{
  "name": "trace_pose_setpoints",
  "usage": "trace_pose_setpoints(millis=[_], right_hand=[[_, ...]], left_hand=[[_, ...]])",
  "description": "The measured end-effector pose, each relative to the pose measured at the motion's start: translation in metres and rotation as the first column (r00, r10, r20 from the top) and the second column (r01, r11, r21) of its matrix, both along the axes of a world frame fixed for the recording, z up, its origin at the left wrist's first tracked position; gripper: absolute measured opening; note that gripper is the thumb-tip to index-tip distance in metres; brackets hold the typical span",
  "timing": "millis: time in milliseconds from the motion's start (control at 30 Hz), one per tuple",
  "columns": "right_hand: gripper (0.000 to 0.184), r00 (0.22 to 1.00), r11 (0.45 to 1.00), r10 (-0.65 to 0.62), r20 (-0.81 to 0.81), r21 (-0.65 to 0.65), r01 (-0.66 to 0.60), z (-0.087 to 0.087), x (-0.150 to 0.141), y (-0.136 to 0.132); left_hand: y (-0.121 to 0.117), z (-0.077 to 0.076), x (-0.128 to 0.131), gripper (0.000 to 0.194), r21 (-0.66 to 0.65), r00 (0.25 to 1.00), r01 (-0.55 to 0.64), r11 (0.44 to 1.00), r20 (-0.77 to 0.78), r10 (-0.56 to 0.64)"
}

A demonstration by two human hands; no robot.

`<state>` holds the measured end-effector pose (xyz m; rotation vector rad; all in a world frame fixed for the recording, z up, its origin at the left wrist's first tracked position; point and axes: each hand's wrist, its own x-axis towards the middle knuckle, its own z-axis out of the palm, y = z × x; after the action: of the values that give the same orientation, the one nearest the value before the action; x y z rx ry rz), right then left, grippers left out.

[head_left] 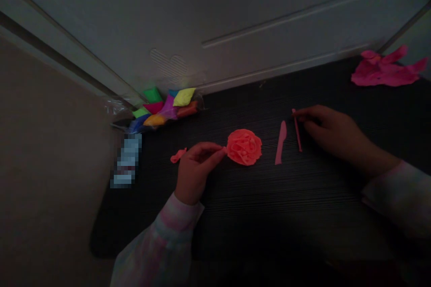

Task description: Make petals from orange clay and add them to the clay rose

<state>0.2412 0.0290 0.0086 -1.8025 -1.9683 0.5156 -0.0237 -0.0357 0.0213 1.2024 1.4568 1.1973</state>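
Observation:
My left hand (202,161) is closed in a pinch at the left edge of a coral-coloured ruffled clay flower (244,147). A small scrap of the same coral clay (178,155) lies just beyond that hand, partly behind its knuckles. To the right of the flower, a pink plastic knife (280,142) lies on the dark table (235,215). My right hand (319,128) pinches the upper end of a thin pink stick tool (297,131); whether the stick's lower end touches the table I cannot tell.
At the back left sits a clear bag of several coloured clay packets (168,107), with a blurred-out pale packet (127,161) near the table's left edge. A crumpled bright pink piece (387,69) lies at the back right. A pale panelled surface (269,22) rises behind the table.

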Motion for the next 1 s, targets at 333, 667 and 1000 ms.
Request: trace_pose_setpoints(millis=[333,667,1000], right_hand=[[0.030,0.999,1.000,0.017,-0.032,0.014,-0.016,-0.002,0.001,0.002],[0.028,0.998,0.996,0.061,-0.022,0.066,-0.059,-0.004,0.002,0.003],[0.028,0.999,0.994,0.047,-0.025,0.098,-0.044,-0.002,0.001,0.001]], left_hand=[[0.012,0.003,0.010,0.007,0.125,0.900,0.122,0.985,-0.432,-0.057],[0.030,-0.003,0.014,0.006,0.208,0.830,0.190,0.959,-0.555,-0.044],[0.009,0.015,0.019,0.004,0.186,0.930,0.145,0.972,-0.362,-0.070]])
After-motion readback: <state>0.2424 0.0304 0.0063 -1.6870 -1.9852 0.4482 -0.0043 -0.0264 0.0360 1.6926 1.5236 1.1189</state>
